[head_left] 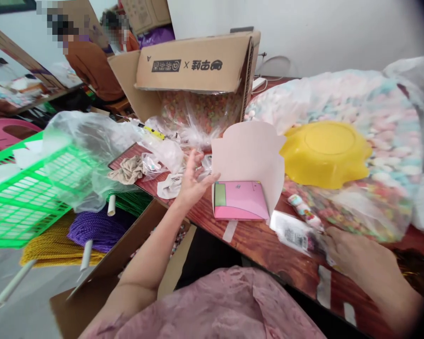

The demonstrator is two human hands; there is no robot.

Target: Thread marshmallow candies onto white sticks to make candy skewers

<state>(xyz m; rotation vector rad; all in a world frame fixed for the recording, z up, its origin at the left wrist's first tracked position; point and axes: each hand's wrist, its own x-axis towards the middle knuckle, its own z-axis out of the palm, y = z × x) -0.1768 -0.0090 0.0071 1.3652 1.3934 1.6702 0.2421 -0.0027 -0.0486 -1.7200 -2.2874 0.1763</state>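
Observation:
My left hand [194, 181] is raised beside a pink folding box [240, 200] whose pale flaps stand open. Its fingers are spread and curled lightly, with the thumb touching the box's left flap, and nothing is in the palm. My right hand [349, 254] rests on the wooden table [254, 245] at the right. Its fingers are bent down over a clear printed packet [293, 233] and small sweets next to a clear bag of coloured candy [360, 207]. A wrapped candy roll [304, 209] lies between box and hand.
A yellow scalloped bowl [325, 153] lies upside down on a big bag of pastel candy. An open cardboard carton [194, 70] holds bagged sweets behind. A green plastic basket [24, 197], yarn cones and another carton sit at left. Two people are at the far left.

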